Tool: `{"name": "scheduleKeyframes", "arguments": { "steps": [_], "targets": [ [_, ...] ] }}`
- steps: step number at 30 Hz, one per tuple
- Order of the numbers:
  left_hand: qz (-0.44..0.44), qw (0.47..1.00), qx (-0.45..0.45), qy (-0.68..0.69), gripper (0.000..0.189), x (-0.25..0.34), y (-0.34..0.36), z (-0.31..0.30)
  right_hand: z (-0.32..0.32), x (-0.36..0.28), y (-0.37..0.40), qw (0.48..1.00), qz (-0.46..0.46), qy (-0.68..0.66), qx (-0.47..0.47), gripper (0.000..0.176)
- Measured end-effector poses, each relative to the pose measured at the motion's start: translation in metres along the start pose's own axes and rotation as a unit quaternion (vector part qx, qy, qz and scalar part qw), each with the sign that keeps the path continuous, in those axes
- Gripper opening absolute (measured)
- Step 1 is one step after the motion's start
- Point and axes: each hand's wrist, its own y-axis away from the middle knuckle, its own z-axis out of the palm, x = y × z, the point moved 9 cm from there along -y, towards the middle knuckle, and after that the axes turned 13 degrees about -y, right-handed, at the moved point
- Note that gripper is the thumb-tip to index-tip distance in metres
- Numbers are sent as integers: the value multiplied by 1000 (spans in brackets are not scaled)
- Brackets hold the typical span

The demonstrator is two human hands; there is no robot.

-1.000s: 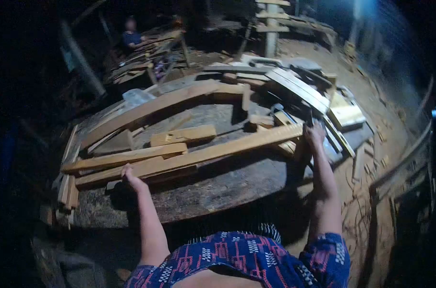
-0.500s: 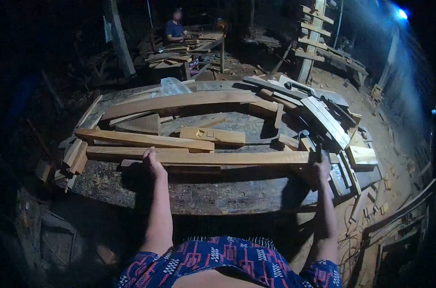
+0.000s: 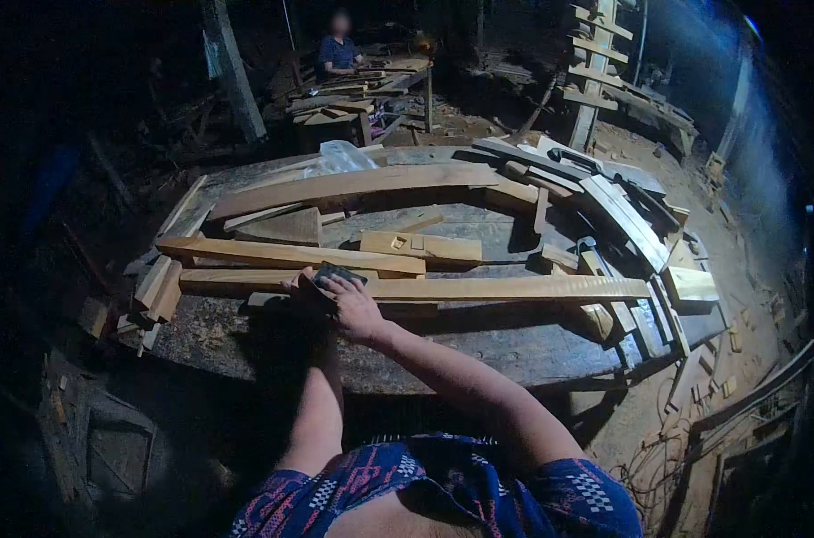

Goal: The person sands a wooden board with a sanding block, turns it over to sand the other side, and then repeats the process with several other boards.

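Note:
A long, light wooden strip lies lengthwise near the front of the workbench. My left hand is closed around its left part, much of the hand in shadow and behind the other one. My right hand has its fingers bent over a small dark, flat-topped block, which sits over the strip right beside my left hand. What kind of tool the block is, I cannot tell. Behind the strip rest another wooden bar and a short wood block with a square hole cut in it.
A curved plank and a clear plastic bag lie at the back of the bench. Boards and tools crowd its right end, including a pale board. Beyond, a person sits by a wood-laden table. Scraps litter the ground at right.
My right hand has moved left along the strip, from its right end to beside my left hand, with the dark block in it. The view has shifted slightly.

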Motion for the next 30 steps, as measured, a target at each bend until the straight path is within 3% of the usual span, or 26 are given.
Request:
{"name": "scheduleKeyframes", "arguments": {
  "steps": [3,5,7,10,11,12,13,14,15,16,17,19,21,23,26,29,30],
  "targets": [
    [31,997,13,-71,45,-7,-7,-2,-33,-14,25,999,-40,19,-2,55],
    [46,997,32,-56,40,2,-6,1,-52,11,58,991,-43,123,15,52],
    [60,996,55,-41,35,6,-5,0,-104,42,102,996,37,57,57,53],
    [85,992,54,-82,29,4,-6,0,-197,114,186,968,176,91,154,48],
    [140,982,52,-116,28,7,-7,0,-218,122,205,968,178,91,151,48],
    [195,968,48,-150,27,13,-4,3,-251,138,234,936,235,-59,255,48],
    [194,968,48,-150,27,15,-2,4,-274,158,264,868,283,-206,351,50],
    [157,980,55,-107,26,13,-1,4,-286,170,280,896,339,-12,285,52],
    [120,989,61,-63,25,12,-1,4,-292,186,294,883,379,183,208,55],
    [123,989,60,-62,25,15,0,5,-297,209,313,853,381,218,283,51],
    [122,989,46,-72,24,17,0,5,-283,187,298,849,310,344,253,52],
    [123,989,31,-82,24,18,0,8,-248,182,261,929,239,147,240,70],
    [105,992,44,-52,24,10,-2,4,-199,133,210,959,199,168,115,68],
    [95,992,35,-72,24,8,-4,2,-175,89,196,960,146,217,104,65],
    [56,995,62,-50,22,2,-3,2,-202,116,220,964,145,191,115,62],
    [-1,1000,7,-3,24,-40,-32,-5,-266,190,295,918,216,250,221,49],
    [3,999,12,-34,25,-28,-22,1,-293,205,323,901,239,252,258,48]
  ]
}}
